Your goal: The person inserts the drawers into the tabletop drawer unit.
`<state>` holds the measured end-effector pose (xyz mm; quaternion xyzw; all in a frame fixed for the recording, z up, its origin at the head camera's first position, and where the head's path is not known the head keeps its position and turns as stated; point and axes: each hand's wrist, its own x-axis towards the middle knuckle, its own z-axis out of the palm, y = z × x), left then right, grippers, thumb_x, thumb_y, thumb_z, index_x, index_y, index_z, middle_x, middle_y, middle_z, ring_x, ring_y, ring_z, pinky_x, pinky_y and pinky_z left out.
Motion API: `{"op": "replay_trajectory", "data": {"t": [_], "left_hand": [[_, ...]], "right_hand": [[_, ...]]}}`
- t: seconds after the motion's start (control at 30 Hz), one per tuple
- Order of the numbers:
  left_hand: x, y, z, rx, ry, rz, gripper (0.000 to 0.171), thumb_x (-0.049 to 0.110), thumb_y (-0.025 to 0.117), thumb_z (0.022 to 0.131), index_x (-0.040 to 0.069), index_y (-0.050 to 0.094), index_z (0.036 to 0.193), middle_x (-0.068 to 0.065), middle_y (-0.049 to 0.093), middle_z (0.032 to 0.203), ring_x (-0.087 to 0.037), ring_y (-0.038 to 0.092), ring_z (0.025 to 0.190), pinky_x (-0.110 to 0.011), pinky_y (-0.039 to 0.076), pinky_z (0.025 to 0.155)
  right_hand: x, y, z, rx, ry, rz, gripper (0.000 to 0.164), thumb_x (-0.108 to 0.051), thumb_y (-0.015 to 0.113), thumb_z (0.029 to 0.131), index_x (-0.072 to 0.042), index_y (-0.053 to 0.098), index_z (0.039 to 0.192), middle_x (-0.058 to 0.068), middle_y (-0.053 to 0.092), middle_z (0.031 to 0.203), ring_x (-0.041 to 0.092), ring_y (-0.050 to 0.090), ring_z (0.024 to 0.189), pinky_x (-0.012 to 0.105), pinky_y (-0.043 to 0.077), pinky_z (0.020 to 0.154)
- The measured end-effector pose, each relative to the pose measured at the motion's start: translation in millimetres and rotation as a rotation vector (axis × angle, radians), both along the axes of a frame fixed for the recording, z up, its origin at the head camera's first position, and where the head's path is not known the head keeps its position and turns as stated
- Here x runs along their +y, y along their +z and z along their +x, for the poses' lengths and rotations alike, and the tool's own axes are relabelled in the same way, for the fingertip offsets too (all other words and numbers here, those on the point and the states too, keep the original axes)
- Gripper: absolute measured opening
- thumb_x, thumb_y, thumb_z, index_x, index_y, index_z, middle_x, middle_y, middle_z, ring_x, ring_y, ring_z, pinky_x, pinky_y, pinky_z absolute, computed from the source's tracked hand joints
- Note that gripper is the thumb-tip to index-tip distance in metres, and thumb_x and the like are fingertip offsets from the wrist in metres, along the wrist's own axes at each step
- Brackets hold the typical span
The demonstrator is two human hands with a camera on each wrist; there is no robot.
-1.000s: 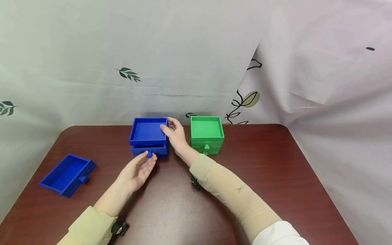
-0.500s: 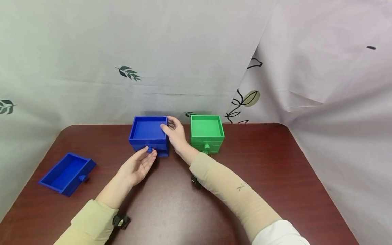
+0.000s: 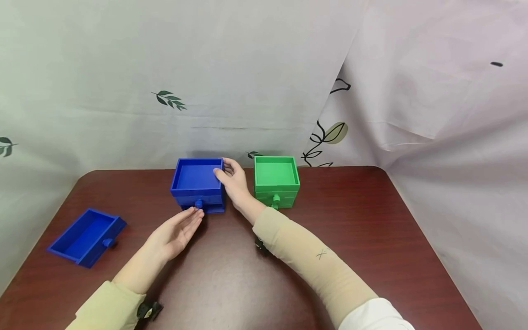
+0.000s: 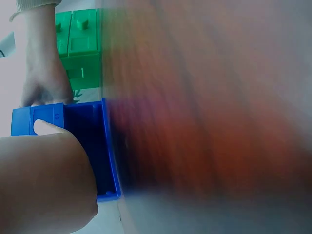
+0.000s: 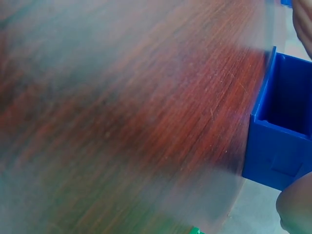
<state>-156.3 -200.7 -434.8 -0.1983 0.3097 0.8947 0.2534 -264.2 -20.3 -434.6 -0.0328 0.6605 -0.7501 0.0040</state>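
Note:
A small blue drawer cabinet (image 3: 197,189) with a tray top stands near the back of the table. Its upper drawer (image 3: 183,200) sits flush in the frame, and below it the lower bay shows as a dark opening in the left wrist view. My right hand (image 3: 236,185) grips the cabinet's right side, thumb over the rim and fingers behind. Just under the round drawer knob (image 3: 199,203) are the fingertips of my left hand (image 3: 173,234), the fingers loosely extended and holding nothing. Whether a fingertip still touches the knob is hard to tell.
A loose blue drawer (image 3: 96,250) with a knob lies at the table's left. To the right of the blue cabinet stands a green drawer cabinet (image 3: 276,172). Behind the dark red-brown table (image 3: 350,229) hangs a pale cloth (image 3: 247,68) with leaf prints.
The upper blue drawer, lower and slightly forward a second ago, has gone up and flush into the cabinet. My left hand has released its knob and drawn back slightly. The right hand keeps its hold.

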Motion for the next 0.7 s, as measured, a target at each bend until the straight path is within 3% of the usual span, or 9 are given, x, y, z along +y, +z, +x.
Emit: {"op": "replay_trajectory", "data": {"t": [0.13,0.37,0.5,0.6,0.7], "left_hand": [[-12,-1.6,9.3,-0.003,0.01,0.0,0.03,0.009,0.051,0.112,0.008,0.076,0.096,-0.005,0.08,0.102,-0.013,0.079,0.097,-0.022,0.064,0.094],[-35,-11.4,28.2,0.066,0.01,-0.044,0.034,0.018,0.048,0.114,0.011,0.078,0.099,-0.002,0.079,0.106,-0.012,0.078,0.1,-0.021,0.063,0.095],[-49,-18.2,39.9,0.051,0.035,-0.036,0.036,0.023,0.047,0.114,0.011,0.077,0.099,-0.002,0.079,0.107,-0.013,0.078,0.1,-0.022,0.064,0.095],[-61,-21.6,47.3,0.043,0.046,0.003,0.037,0.026,0.047,0.115,0.009,0.077,0.101,-0.003,0.079,0.109,-0.014,0.078,0.102,-0.023,0.064,0.095],[-75,-24.6,55.2,0.054,0.052,0.125,0.042,0.026,0.043,0.116,0.004,0.077,0.105,-0.008,0.079,0.113,-0.019,0.078,0.105,-0.027,0.064,0.098]], "right_hand": [[0,0.3,0.1,0.0,0.0,0.004,0.047,-0.005,0.067,0.1,0.004,0.057,0.145,0.023,0.061,0.141,0.034,0.059,0.135,0.041,0.05,0.12],[1,0.5,0.3,-0.001,0.006,-0.003,0.046,-0.005,0.067,0.1,0.004,0.057,0.144,0.024,0.061,0.141,0.035,0.058,0.135,0.041,0.05,0.12],[0,-0.1,0.0,0.002,0.003,-0.003,0.046,-0.005,0.068,0.099,0.004,0.058,0.143,0.024,0.061,0.141,0.035,0.058,0.135,0.041,0.051,0.119],[0,-0.2,0.0,0.003,0.001,-0.003,0.046,-0.005,0.068,0.1,0.005,0.058,0.144,0.024,0.061,0.141,0.035,0.058,0.135,0.041,0.05,0.12],[0,-0.2,0.2,0.003,0.001,0.003,0.046,-0.005,0.067,0.1,0.004,0.058,0.144,0.024,0.061,0.142,0.035,0.058,0.136,0.041,0.05,0.12]]}}
